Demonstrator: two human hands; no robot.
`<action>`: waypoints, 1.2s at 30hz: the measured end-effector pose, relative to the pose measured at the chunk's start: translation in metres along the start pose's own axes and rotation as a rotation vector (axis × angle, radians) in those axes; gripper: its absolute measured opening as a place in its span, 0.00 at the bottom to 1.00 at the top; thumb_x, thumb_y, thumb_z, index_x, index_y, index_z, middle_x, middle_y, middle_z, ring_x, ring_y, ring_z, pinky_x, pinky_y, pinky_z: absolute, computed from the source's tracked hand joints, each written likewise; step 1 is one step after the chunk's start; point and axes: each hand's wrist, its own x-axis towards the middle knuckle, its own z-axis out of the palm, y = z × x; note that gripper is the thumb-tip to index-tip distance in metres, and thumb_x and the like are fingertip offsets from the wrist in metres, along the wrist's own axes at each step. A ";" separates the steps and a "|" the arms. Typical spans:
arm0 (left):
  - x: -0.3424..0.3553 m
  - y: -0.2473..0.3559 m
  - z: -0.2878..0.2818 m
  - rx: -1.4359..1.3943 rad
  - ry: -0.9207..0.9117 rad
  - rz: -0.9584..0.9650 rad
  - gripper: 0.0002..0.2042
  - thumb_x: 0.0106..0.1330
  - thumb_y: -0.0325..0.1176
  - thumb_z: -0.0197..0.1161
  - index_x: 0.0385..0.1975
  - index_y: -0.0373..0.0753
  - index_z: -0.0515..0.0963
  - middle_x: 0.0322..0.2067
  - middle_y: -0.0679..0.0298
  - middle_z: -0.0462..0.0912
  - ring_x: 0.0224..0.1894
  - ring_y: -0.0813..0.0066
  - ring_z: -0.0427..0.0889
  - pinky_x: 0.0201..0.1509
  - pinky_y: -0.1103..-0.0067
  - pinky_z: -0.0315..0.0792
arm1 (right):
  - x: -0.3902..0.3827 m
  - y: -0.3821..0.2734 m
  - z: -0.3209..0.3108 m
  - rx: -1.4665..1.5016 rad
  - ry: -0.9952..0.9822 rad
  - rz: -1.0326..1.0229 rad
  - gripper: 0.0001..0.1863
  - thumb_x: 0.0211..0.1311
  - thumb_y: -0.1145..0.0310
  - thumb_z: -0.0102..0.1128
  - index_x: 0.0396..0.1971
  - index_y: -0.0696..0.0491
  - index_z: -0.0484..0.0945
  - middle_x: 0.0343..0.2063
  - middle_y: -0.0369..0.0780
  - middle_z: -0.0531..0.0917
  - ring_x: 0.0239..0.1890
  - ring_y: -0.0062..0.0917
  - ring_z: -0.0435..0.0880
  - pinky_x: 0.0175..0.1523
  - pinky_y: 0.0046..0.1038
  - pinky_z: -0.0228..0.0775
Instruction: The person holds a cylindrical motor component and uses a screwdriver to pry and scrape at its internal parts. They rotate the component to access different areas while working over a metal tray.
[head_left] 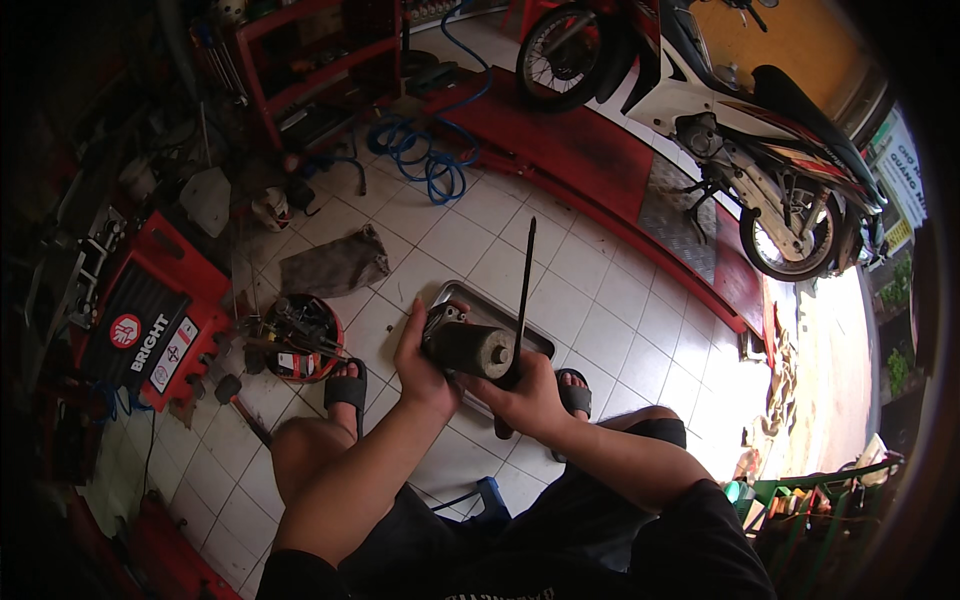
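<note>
My left hand (425, 365) is closed around a starter motor (468, 350), a dark cylinder with a round boss on the end turned to the right and lighter metal at its other end. A long screwdriver (527, 270) is gripped in my right hand (525, 395). Its dark shaft points away from me, and the butt of its handle shows below my fist. The fingers of my right hand are also close against the motor's near side; whether they press on it I cannot tell. Under both hands a metal tray (540, 340) lies on the floor, partly hidden.
A round red tub of tools (335, 365) stands left of my foot, near a hammer (245, 410) and a grey cloth (335, 262). Farther left is a red and black machine (165, 320). A motorcycle (730, 130) stands on a red lift (580, 150); a blue hose (415, 150) coils beyond.
</note>
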 end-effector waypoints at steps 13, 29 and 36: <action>-0.004 0.001 0.005 0.011 0.007 0.021 0.23 0.76 0.53 0.50 0.42 0.37 0.79 0.32 0.63 0.83 0.36 0.72 0.85 0.44 0.77 0.79 | 0.001 0.008 0.002 -0.028 0.021 -0.089 0.17 0.57 0.63 0.73 0.39 0.61 0.83 0.24 0.36 0.85 0.26 0.14 0.80 0.33 0.23 0.74; 0.000 -0.001 -0.003 0.006 0.018 0.031 0.27 0.75 0.58 0.49 0.42 0.35 0.80 0.33 0.58 0.84 0.38 0.67 0.85 0.47 0.74 0.79 | -0.001 0.005 0.000 0.004 -0.008 -0.028 0.18 0.56 0.64 0.73 0.41 0.61 0.82 0.29 0.38 0.87 0.31 0.15 0.81 0.38 0.24 0.75; -0.001 -0.001 -0.002 0.010 0.066 0.038 0.27 0.75 0.58 0.50 0.41 0.36 0.80 0.33 0.59 0.84 0.37 0.68 0.85 0.46 0.75 0.79 | -0.001 -0.005 0.000 -0.036 -0.038 0.033 0.18 0.56 0.64 0.73 0.41 0.61 0.82 0.27 0.37 0.86 0.29 0.15 0.81 0.36 0.24 0.75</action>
